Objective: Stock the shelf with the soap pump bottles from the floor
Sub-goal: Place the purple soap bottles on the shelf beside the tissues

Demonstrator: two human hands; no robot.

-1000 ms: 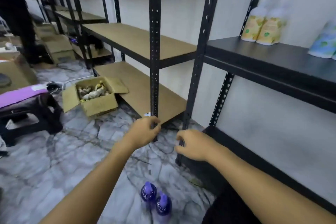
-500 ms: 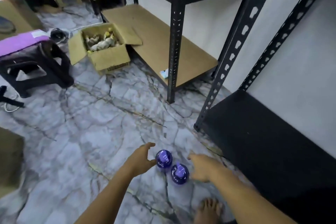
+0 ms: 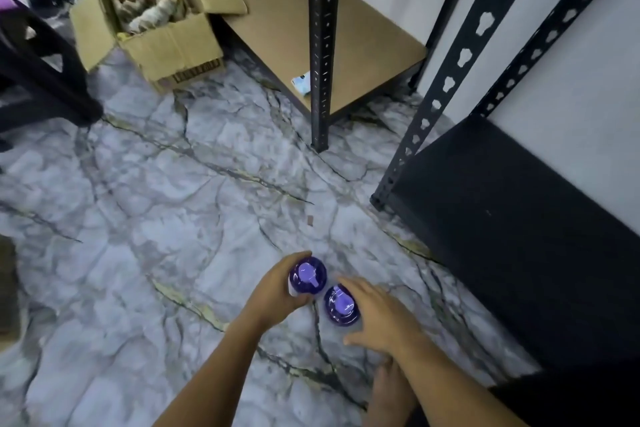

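Two purple soap pump bottles stand upright on the marble floor, seen from above. My left hand (image 3: 277,291) wraps around the left bottle (image 3: 309,274), fingers curled on its side. My right hand (image 3: 375,314) closes around the right bottle (image 3: 340,305), thumb below and fingers above it. The black bottom shelf (image 3: 512,236) of the rack lies just to the right of the bottles.
An open cardboard box (image 3: 156,24) with small bottles sits on the floor at upper left, beside a black stool (image 3: 38,69). A wooden low shelf (image 3: 311,21) and a black upright post (image 3: 320,45) stand ahead. My bare foot (image 3: 391,388) is below the right hand.
My view has tilted down toward the floor. Both hands dropped from in front of the rack to the two purple bottles and now grip them.
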